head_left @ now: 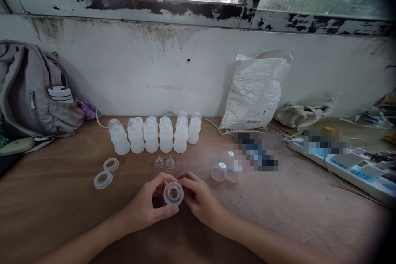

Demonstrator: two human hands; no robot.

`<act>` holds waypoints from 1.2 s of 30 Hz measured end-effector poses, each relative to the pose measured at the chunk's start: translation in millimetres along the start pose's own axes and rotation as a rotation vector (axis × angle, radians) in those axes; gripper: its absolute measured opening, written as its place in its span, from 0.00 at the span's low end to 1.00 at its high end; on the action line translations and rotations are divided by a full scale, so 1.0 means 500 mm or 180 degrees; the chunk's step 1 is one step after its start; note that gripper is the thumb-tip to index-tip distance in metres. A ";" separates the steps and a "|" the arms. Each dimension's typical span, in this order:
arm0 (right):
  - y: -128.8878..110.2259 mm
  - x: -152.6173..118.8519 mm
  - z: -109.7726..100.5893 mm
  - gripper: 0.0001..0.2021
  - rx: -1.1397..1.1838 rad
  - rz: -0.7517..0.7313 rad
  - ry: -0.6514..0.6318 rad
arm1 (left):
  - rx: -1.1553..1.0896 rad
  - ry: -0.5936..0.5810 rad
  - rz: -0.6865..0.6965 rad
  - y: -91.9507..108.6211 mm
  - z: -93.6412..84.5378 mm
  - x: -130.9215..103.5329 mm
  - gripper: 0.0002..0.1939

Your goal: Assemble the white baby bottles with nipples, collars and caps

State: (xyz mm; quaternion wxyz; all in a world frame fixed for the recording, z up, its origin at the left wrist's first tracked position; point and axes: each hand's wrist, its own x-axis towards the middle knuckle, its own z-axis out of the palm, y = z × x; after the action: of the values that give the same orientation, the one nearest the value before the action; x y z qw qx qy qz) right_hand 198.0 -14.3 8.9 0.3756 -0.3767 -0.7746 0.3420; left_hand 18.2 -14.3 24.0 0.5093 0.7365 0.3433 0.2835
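My left hand (154, 202) curls its thumb and fingers around a round, translucent baby bottle part (173, 194), seen end-on, with a ring and a clear centre. At its right edge, the bent fingers of my right hand (202, 203) press close to the same part; their tips are partly hidden. Just beyond my hands stand two clear bottle nipples (164, 162). To the left lie two translucent collar rings (103, 179), their edges touching. Clear dome caps (218, 172) are grouped on the right. Several capped white baby bottles (151, 134) stand in a row behind.
A brown wooden table (62, 198) runs up to a white wall. A grey backpack (40, 90) stands at left. A white plastic bag (255, 93) leans on the wall, near a cloth bag (305, 113). At right lies a power strip (349, 169) with cables.
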 end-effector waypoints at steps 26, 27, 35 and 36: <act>-0.003 -0.010 0.007 0.08 -0.0367 0.0191 -0.0029 | 0.0738 0.0613 -0.0120 -0.002 0.015 0.000 0.08; -0.005 -0.010 0.007 0.08 -0.0364 0.0199 -0.0034 | 0.0759 0.0643 -0.0143 -0.005 0.016 0.000 0.08; -0.010 -0.009 0.008 0.07 -0.0261 0.0271 -0.0141 | 0.0898 0.0638 -0.0110 -0.015 0.015 0.004 0.05; -0.009 -0.010 0.010 0.09 -0.0264 0.0232 -0.0150 | 0.0914 0.0637 -0.0092 -0.015 0.014 0.003 0.05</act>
State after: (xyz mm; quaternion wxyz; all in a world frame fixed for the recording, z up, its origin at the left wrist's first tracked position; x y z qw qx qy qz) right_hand 194.7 -21.7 8.4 0.3285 -0.4118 -0.7825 0.3318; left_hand 22.9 -15.4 14.9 0.3661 0.7647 0.4399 0.2961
